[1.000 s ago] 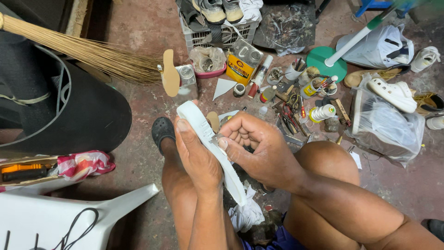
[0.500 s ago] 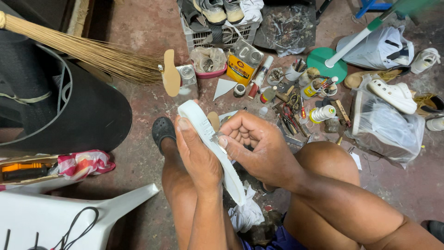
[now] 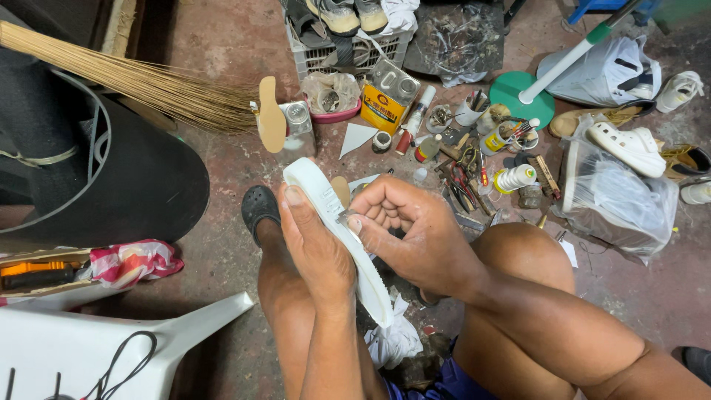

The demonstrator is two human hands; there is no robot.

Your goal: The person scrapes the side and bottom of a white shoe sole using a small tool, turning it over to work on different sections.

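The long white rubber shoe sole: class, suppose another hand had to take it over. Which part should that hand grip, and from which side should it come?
Probably the free lower end of the long white rubber shoe sole, approached from the person's right. The left hand wraps the middle from the left, and the right hand works at the upper edge, so only that narrow, flat end is bare; pinch it across its faces.

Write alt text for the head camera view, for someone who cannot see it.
Seen from above, a seated person's left hand holds a white shoe sole on edge while the right hand works at its rim. Glue tins, thread spools, tools, shoes and a straw broom clutter the concrete floor.
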